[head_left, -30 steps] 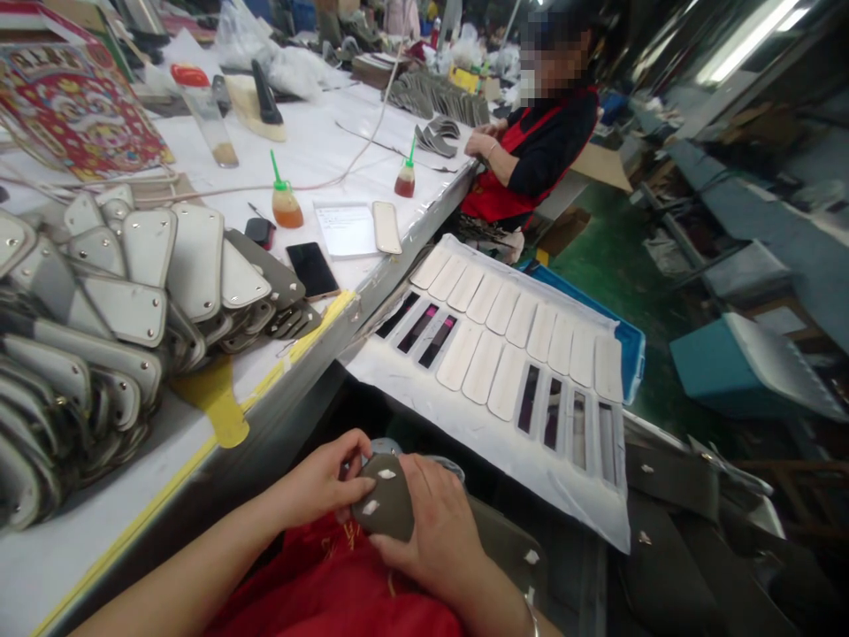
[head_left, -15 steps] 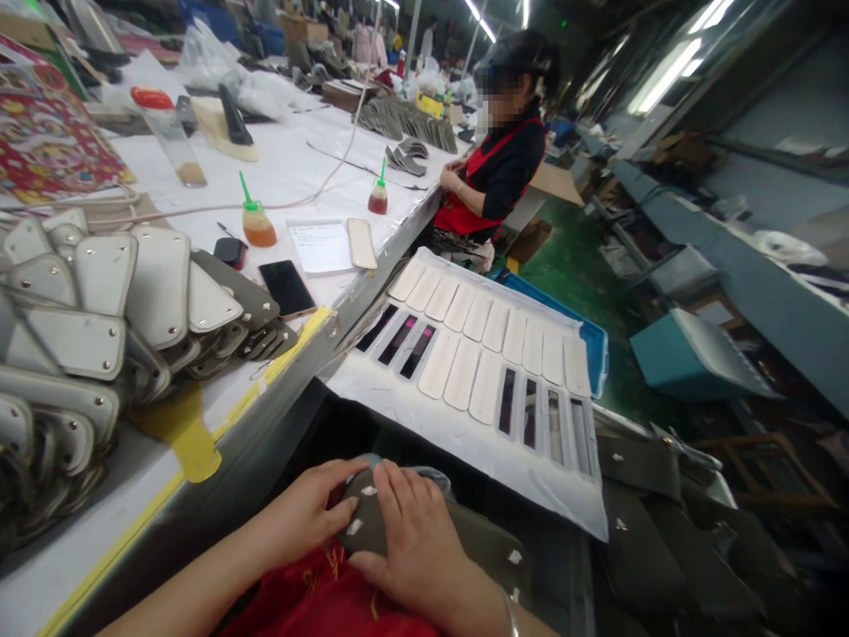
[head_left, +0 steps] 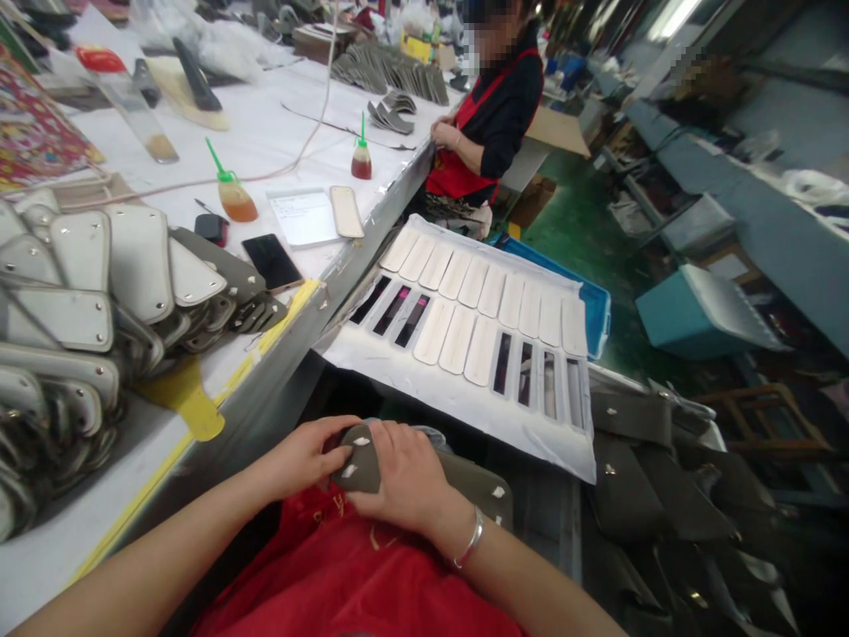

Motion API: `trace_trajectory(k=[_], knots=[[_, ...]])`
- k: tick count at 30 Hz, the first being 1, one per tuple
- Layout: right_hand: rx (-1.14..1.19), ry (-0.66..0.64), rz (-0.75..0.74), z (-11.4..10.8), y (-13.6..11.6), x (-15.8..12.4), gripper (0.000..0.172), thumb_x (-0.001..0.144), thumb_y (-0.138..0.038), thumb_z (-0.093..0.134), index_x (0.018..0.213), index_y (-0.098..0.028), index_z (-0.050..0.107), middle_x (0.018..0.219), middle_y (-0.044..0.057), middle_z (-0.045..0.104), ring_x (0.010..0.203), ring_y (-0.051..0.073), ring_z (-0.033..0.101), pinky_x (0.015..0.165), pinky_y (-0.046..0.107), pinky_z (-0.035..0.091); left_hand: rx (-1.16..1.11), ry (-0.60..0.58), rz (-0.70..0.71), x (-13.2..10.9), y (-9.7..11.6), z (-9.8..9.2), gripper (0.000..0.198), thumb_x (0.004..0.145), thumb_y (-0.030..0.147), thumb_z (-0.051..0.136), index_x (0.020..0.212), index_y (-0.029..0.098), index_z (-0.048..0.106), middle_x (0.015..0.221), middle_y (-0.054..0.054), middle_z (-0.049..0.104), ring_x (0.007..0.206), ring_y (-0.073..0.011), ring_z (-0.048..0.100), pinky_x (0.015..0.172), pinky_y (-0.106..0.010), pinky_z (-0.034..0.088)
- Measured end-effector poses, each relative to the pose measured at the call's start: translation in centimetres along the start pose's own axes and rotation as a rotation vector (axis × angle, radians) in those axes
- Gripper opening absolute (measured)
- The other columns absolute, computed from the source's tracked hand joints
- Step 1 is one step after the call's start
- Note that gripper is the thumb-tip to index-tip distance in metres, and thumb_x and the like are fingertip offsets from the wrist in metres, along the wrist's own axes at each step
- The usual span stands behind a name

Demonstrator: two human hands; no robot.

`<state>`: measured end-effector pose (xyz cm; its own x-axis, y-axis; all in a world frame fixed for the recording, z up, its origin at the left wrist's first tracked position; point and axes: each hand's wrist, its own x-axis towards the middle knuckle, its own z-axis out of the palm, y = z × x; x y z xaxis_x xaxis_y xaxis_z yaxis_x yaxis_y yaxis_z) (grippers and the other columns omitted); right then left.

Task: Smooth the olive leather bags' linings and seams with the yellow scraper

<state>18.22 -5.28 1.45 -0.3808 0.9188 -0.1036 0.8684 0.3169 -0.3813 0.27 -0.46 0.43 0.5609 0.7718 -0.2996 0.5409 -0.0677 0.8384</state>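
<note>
Evidently one panel (head_left: 457, 478), four pale tabs (head_left: 499, 492) — left hand (head_left: 302, 458), fingers pinching end; right hand (head_left: 412, 478), fingers clasped across.

The hands (head_left: 408, 469) hide part of the olive piece (head_left: 362, 459), and writing (head_left: 295, 207) on the paper (head_left: 309, 228) is too small to read.

The bench (head_left: 256, 111) has a white top, with yellow tape (head_left: 288, 314) along its edge. On it lie a pile of pale pieces (head_left: 136, 265), a phone (head_left: 271, 262), a notepad (head_left: 302, 219) and, just beside that, a pale strip (head_left: 346, 211); an amber bottle (head_left: 237, 203) and a red bottle (head_left: 362, 165) stand apart.
</note>
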Motion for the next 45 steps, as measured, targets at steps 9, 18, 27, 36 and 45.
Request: trace_trajectory(k=[9, 18, 27, 36, 45], knots=[[-0.123, -0.025, 0.108, -2.7, 6.0, -8.7, 0.104, 0.060, -0.069, 0.057, 0.136, -0.006, 0.024, 0.138, 0.019, 0.031, 0.125, 0.033, 0.028, 0.103, 0.048, 0.021, 0.467, 0.020, -0.017, -0.7, 3.1, -2.4, 0.057, 0.078, 0.049, 0.046, 0.126, 0.018, 0.042, 0.098, -0.007, 0.062, 0.087, -0.0217, 0.059, 0.079, -0.033, 0.045], [-0.042, 0.019, 0.107, -2.4, 7.5, -10.4, 0.090, 0.057, -0.062, 0.063, 0.128, -0.014, 0.036, 0.124, 0.013, 0.046, 0.110, 0.027, 0.041, 0.093, 0.042, 0.031, 0.839, -0.176, 0.515, 1.8, 5.4, 4.8, 0.090, 0.061, 0.055, 0.061, 0.133, 0.012, 0.031, 0.131, -0.016, 0.043, 0.115, -0.0309, 0.041, 0.098, -0.045, 0.025], [-0.039, 0.018, 0.126, -2.6, 7.7, -10.5, 0.091, 0.054, -0.072, 0.058, 0.122, -0.013, 0.041, 0.114, 0.013, 0.050, 0.096, 0.027, 0.045, 0.084, 0.041, 0.035, 0.876, -0.101, 0.519, 1.4, 5.5, 5.0, 0.065, 0.065, 0.041, 0.057, 0.121, 0.012, 0.042, 0.115, -0.015, 0.052, 0.103, -0.0293, 0.047, 0.092, -0.041, 0.029], [-0.101, 0.115, 0.304, -1.6, 6.4, -10.3, 0.061, 0.076, -0.065, 0.040, 0.117, -0.020, 0.049, 0.107, 0.010, 0.056, 0.096, 0.026, 0.049, 0.083, 0.043, 0.037, 0.883, -0.101, 0.537, 1.0, 5.1, 5.4, 0.088, 0.060, 0.059, 0.060, 0.129, 0.011, 0.036, 0.123, -0.017, 0.049, 0.109, -0.0311, 0.045, 0.095, -0.043, 0.028], [-0.149, 0.090, -0.127, -1.6, 6.7, -11.1, 0.058, 0.085, -0.055, 0.035, 0.136, -0.029, 0.027, 0.140, 0.002, 0.035, 0.129, 0.021, 0.023, 0.105, 0.046, 0.015, 0.873, -0.215, 0.791, 1.6, 4.1, 3.9, 0.067, 0.079, 0.057, 0.045, 0.137, 0.031, 0.024, 0.143, -0.006, 0.029, 0.129, -0.0274, 0.029, 0.106, -0.048, 0.014]])
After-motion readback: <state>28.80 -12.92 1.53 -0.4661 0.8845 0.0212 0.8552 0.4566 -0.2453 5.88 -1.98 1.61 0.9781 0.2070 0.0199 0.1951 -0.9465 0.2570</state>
